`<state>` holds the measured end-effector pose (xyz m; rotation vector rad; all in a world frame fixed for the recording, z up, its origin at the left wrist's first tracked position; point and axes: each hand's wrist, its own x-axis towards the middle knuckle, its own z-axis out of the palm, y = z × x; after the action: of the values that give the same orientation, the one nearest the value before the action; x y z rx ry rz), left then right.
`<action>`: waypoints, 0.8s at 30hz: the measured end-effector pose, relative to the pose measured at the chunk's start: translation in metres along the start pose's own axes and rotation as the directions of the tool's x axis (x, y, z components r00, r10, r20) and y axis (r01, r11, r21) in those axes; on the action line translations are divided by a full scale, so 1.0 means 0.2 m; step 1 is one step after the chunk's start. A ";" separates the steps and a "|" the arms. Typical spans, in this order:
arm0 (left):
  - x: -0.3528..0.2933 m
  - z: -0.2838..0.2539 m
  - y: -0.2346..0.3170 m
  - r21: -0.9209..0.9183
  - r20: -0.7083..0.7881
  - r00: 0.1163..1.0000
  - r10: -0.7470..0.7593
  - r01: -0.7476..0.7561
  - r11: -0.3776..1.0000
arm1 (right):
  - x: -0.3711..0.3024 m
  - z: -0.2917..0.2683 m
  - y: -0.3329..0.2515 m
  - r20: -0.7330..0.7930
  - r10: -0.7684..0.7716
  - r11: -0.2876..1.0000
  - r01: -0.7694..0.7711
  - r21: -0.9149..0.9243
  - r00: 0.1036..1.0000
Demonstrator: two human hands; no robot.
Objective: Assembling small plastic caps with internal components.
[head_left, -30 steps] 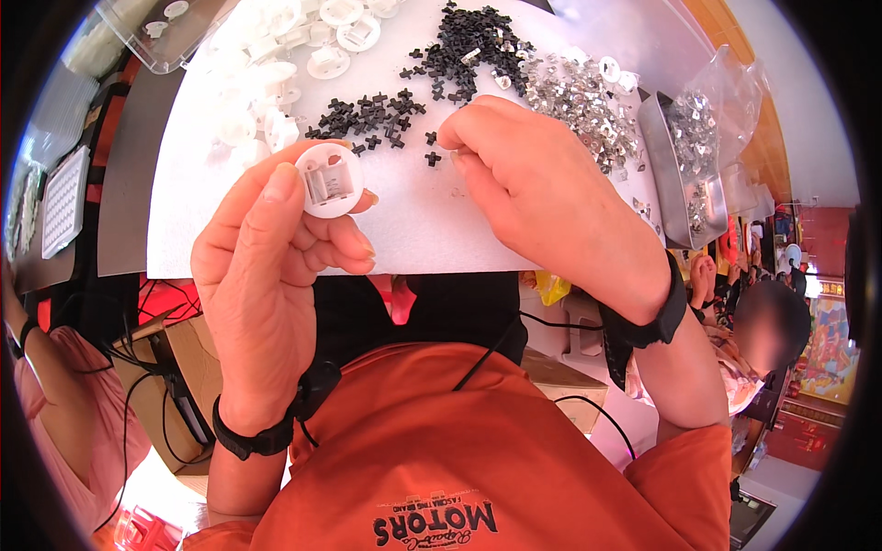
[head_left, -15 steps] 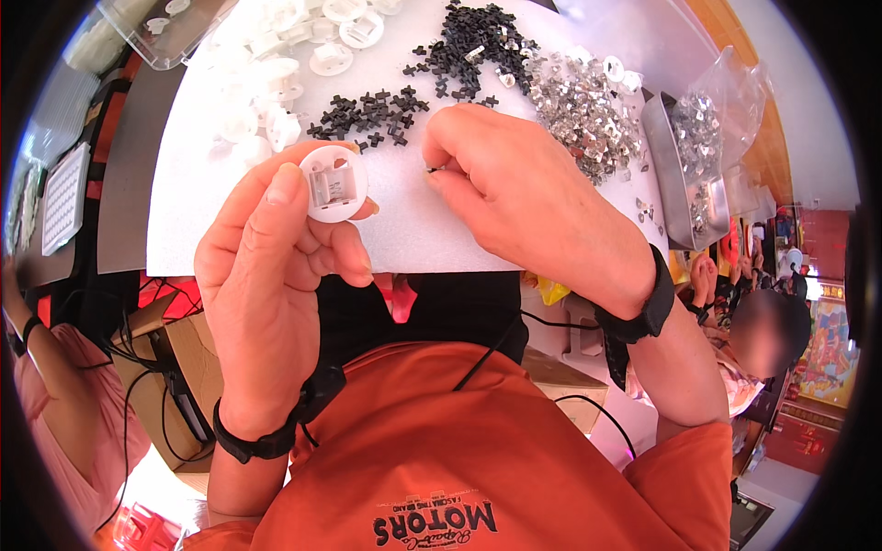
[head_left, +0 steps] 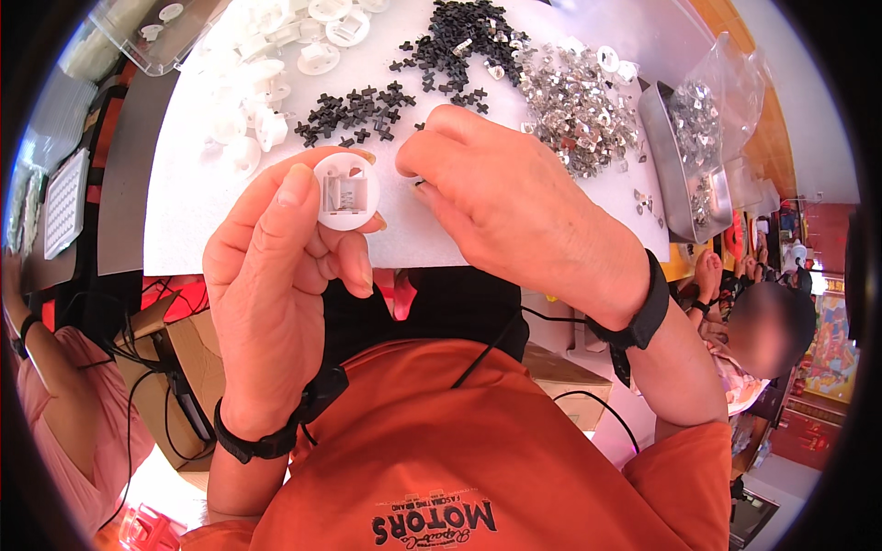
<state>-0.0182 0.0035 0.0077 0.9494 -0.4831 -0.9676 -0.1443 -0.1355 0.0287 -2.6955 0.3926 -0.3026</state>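
My left hand (head_left: pixel 276 243) grips a round white plastic housing (head_left: pixel 347 220) by its edge. Its open face is turned up, and a small metal spring (head_left: pixel 346 198) shows in the square recess. Just to the right, my right hand (head_left: pixel 514 188) is pinched closed, with a tiny dark bit (head_left: pixel 420 183) showing at the fingertips; most of it is hidden, but its colour resembles the black cross-shaped pieces (head_left: pixel 354 112) lying beyond the hands. The two hands are apart, above the near part of the white table mat (head_left: pixel 184 202).
More white housings (head_left: pixel 253 83) are heaped at the far left. A larger pile of black crosses (head_left: pixel 464 41) lies at the back, beside a heap of small metal clips (head_left: pixel 583 110). A metal tray (head_left: pixel 671 165) with more clips stands on the right. Other people sit on both sides.
My right hand has moved left, closer to the white housing. The housing has shifted slightly right in my left hand's grip and tilted, so the spring shows more plainly.
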 end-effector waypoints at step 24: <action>-0.04 0.08 0.00 -0.135 0.075 0.949 -0.307 0.315 0.940 | -0.03 -0.16 -0.10 0.079 0.146 0.608 -0.153 0.779 0.986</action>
<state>-0.0324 0.0031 0.0167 0.8844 -0.3055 -1.3000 -0.1538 -0.1264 0.0647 -1.7711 0.3662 -0.3189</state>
